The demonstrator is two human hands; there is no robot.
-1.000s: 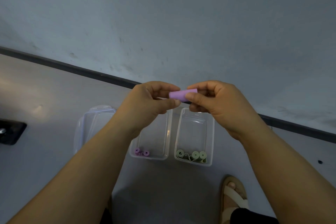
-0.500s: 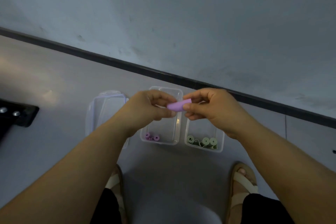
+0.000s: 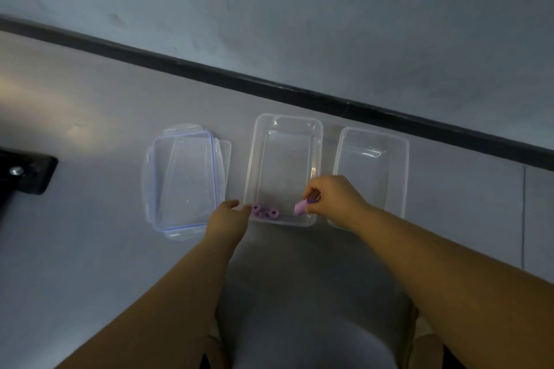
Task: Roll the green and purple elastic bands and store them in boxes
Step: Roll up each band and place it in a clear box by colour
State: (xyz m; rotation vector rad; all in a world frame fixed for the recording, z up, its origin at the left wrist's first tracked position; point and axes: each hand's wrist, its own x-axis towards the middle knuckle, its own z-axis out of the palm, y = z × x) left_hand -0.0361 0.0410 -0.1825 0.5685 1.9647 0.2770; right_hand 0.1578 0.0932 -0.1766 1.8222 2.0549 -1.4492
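Note:
Two clear plastic boxes stand side by side on the floor. In the middle box (image 3: 284,135), several rolled purple bands (image 3: 265,211) lie at its near end. My right hand (image 3: 335,195) reaches into that box's near right corner, pinching a rolled purple band (image 3: 300,207). My left hand (image 3: 229,214) rests at the box's near left corner, fingers loosely apart, holding nothing. The right box (image 3: 371,159) is partly covered by my right forearm, so the green rolls in it are hidden.
Clear lids with blue seals (image 3: 183,177) lie stacked left of the boxes. A black object with a bolt (image 3: 27,174) sits at the far left. A black skirting strip (image 3: 269,87) runs along the wall behind. My knees and sandalled feet are below.
Both hands have dropped from chest height to the floor. My left hand has let go of the purple roll; my right hand has carried it down into the middle box.

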